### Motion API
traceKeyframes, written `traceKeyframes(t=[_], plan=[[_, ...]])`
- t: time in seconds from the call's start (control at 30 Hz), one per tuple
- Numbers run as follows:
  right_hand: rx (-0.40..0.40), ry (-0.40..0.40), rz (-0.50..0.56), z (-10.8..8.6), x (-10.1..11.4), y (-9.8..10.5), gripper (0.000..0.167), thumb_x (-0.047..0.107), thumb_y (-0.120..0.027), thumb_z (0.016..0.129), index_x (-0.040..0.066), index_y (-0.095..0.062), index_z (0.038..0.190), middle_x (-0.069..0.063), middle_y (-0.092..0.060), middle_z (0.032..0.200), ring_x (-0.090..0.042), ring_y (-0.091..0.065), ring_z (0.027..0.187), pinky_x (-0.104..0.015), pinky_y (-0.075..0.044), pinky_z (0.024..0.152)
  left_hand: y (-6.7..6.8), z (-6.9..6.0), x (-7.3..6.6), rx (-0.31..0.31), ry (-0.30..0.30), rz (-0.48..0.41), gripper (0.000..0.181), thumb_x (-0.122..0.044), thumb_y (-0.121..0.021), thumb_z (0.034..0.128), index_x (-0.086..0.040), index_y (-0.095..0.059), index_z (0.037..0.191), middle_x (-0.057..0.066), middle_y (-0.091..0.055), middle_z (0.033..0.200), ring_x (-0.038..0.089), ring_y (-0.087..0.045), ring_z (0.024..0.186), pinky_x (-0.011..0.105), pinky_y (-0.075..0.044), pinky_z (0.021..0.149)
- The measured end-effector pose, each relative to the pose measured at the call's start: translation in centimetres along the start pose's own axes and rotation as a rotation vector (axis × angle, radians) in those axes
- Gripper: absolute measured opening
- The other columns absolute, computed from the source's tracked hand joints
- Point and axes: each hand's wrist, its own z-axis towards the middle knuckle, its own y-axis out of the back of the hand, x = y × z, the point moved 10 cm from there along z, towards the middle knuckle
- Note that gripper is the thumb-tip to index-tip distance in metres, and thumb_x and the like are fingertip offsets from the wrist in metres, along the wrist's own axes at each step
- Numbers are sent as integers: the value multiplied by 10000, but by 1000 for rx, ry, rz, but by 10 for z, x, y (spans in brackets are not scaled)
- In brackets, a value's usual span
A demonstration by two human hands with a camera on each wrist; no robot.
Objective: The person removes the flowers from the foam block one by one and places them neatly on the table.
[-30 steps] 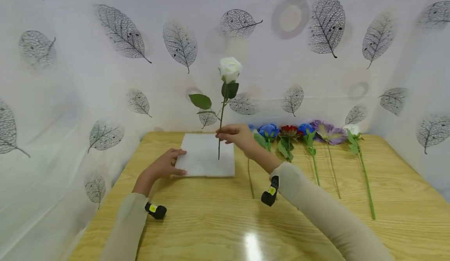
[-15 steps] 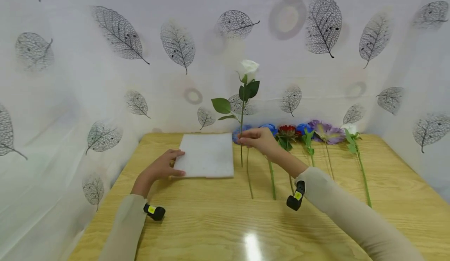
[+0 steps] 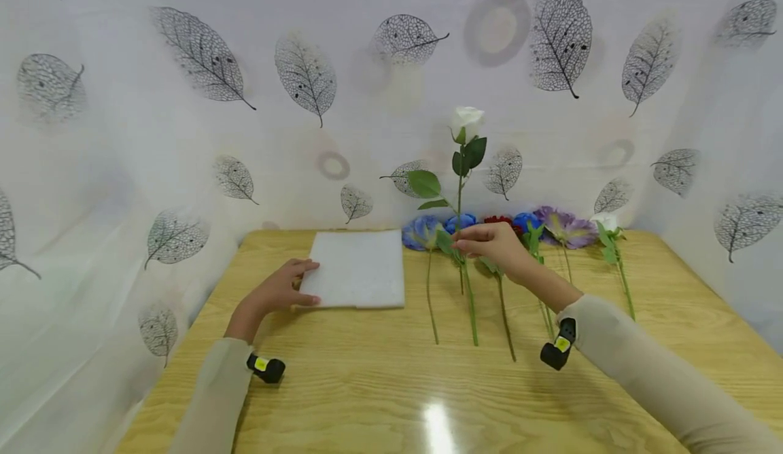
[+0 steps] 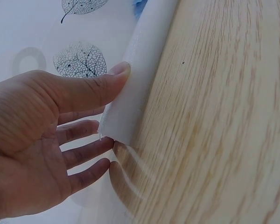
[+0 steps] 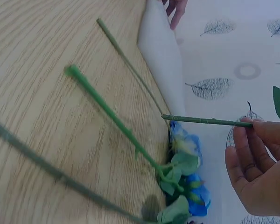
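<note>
Between thumb and fingers, my right hand [image 3: 498,247] pinches the stem of a white rose [image 3: 467,119], which it holds upright above the flowers lying at the back of the table. The right wrist view shows the lower end of the rose stem [image 5: 205,120] sticking out past the fingers, clear of the tabletop. On the left, my left hand [image 3: 275,292] rests against the left side of a white foam block [image 3: 357,270], thumb and fingers spread and nearly straight. From the left wrist view, the thumb [image 4: 117,74] touches the block near its edge, other fingertips beside its corner.
Blue flowers [image 3: 421,232], a partly hidden red flower [image 3: 497,220], a purple flower [image 3: 565,228] and another white flower [image 3: 605,221] lie in a row, stems toward me. A leaf-printed curtain [image 3: 391,100] hangs behind the wooden table [image 3: 342,386].
My right hand has carried the white rose rightward, from above the foam block to above the row of flowers. The left hand has stayed at the block.
</note>
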Motion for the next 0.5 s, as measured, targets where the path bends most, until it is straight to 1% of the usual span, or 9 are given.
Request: traceKeyframes(t=[0.03,0.07,0.17,0.23,0.27,0.4,0.5], plan=[[-4,-2,-11,-2,-1,5,371,140,-667,1000,-79,-651,1298,-195,-738,1187,-58,-726,941,-262,-621,826,0,0,0,0,0,-2,813,-234,-817,885,36,-403,1530,334,-305,1571,531,-379,1404,634,-396,1144],[-9,-7,-17,-4,-3,9,369,149,-673,997,-72,-659,1292,-170,-747,1172,-63,-727,942,-261,-619,824,0,-1,0,-1,2,-3,812,-234,-817,884,34,-405,1530,332,-306,1571,530,-379,1404,633,-397,1144],[-17,-23,-32,-10,-8,22,389,161,-675,998,-80,-648,1302,-33,-781,1084,-82,-734,956,-255,-621,829,-1,0,0,1,-1,-16,812,-237,-816,886,32,-403,1532,330,-301,1573,528,-387,1400,627,-407,1138],[-20,-34,-34,-14,-10,31,406,169,-678,996,-88,-639,1308,3,-784,1063,-97,-736,965,-251,-623,829,-1,0,0,4,-8,-27,814,-239,-813,889,34,-398,1534,331,-295,1575,528,-391,1394,626,-419,1128],[-22,-38,-35,-16,-10,35,410,164,-673,999,-98,-631,1313,26,-785,1041,-80,-735,953,-246,-623,827,-1,0,0,5,-12,-32,816,-241,-813,890,34,-396,1535,331,-292,1575,528,-396,1390,624,-426,1122],[-28,-46,-61,-24,-14,51,423,156,-654,1010,-113,-604,1333,-60,-779,1105,-20,-721,930,-225,-618,823,0,0,1,5,-22,-40,822,-246,-814,889,40,-393,1535,336,-288,1575,532,-397,1386,627,-429,1116],[-33,-42,-90,-29,-17,63,428,167,-643,1019,-113,-598,1340,-4,-783,1086,7,-713,918,-232,-619,818,-1,0,2,3,-22,-36,823,-250,-815,887,39,-396,1534,336,-289,1575,533,-394,1389,631,-423,1121]])
